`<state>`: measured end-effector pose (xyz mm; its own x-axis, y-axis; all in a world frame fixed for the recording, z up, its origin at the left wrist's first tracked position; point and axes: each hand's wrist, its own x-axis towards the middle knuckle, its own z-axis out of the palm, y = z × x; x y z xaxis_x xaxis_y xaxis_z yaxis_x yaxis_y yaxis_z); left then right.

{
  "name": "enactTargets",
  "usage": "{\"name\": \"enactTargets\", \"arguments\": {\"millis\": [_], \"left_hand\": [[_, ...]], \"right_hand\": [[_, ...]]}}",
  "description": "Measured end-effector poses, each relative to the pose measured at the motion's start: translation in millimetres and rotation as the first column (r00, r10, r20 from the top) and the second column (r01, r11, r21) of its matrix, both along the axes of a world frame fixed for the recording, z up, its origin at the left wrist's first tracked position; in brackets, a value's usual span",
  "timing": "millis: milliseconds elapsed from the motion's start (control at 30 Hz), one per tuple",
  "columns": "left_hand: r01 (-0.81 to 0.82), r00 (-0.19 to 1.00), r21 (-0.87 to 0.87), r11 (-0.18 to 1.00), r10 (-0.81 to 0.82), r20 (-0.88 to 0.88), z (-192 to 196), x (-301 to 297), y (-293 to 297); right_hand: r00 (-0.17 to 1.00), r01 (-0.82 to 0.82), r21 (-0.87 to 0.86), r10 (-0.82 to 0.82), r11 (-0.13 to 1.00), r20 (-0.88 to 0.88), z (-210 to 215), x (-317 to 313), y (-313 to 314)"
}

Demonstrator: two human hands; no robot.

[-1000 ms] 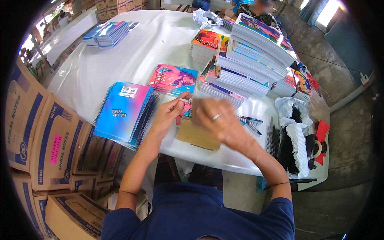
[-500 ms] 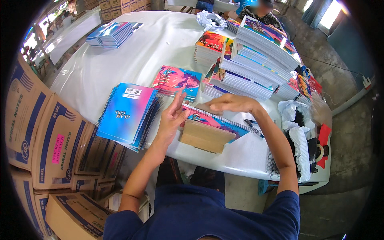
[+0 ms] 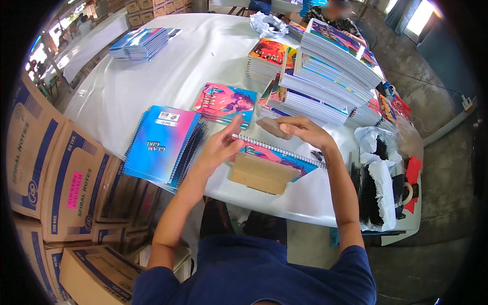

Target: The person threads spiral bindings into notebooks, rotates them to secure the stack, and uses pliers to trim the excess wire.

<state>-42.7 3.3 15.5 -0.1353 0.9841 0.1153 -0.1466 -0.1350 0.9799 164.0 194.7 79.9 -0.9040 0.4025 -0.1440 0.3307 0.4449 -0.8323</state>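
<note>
Head view, looking down over a white table [image 3: 168, 76]. The right hand [image 3: 305, 131] is up over the near part of the table with its fingers curled around a small brown cardboard piece [image 3: 273, 127], pinching it flat just above a spiral notebook [image 3: 279, 155]. That notebook lies open-faced near the table's front edge, its wire spine along the far side and a pink and blue cover showing. The left hand [image 3: 218, 150] is spread open, fingers fanned and pointing up, its palm side at the notebook's left end; it grips nothing.

Right at the front edge, a stack of brown cardboard sheets [image 3: 262, 174] lies touching the notebook's near side. To the left, a pile of blue and pink notebooks [image 3: 162, 143] lies fanned out towards the table's left edge. Behind the hands a single pink-covered notebook [image 3: 226, 101] lies flat. Towards the right edge, tall stacks of spiral notebooks [image 3: 325, 81] lean in steps. At the far left corner there is another small blue pile [image 3: 145, 43]. At the right front corner, black wire bindings [image 3: 373, 195] lie in white wrapping. Cardboard boxes [image 3: 61, 173] are stacked beside the table on the left.
</note>
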Motion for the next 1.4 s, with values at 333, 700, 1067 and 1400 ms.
{"name": "enactTargets", "arguments": {"millis": [333,700,1067,1400], "left_hand": [[-0.164,0.952,0.307,0.937,0.232,-0.199,67,9,24],[-0.079,0.575,0.407,0.910,0.375,-0.728,34,93,-20],[-0.132,0.253,0.468,0.874,0.487,-0.836,20,111,-13],[-0.101,0.174,0.494,0.864,0.504,-0.846,20,102,-15]], "right_hand": [[0.984,0.149,0.732,-0.023,0.665,-0.179,-123,91,22],[0.835,0.340,0.890,-0.533,0.303,-0.138,-130,158,-10],[0.878,0.474,0.571,-0.311,0.670,-0.365,-36,91,-171],[0.995,0.102,-0.336,-0.098,0.936,0.031,-25,94,-138]]}}
